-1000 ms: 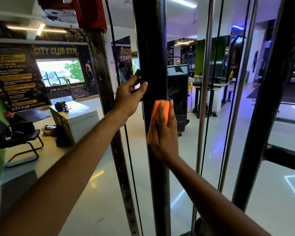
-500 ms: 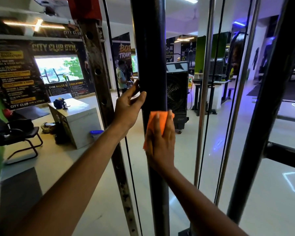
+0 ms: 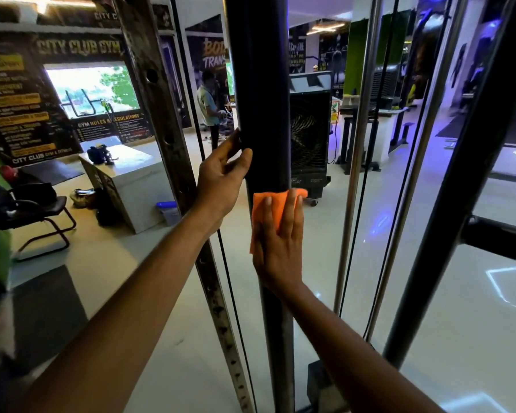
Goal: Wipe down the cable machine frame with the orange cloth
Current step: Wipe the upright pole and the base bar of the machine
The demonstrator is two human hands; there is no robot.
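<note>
- Head view: orange cloth (image 3: 270, 208), thin, soft and light, lies pressed flat against the black frame post (image 3: 259, 99) of the cable machine; best handled under a spread palm.
- Right hand (image 3: 279, 242), grip released, fingers straight, presses it there.
- Left hand (image 3: 222, 178) grasps the post just above.
- Wall signs (image 3: 78, 47) read "CITY CLUB GYM" and "GYM RULES & REGULATIONS".
</note>
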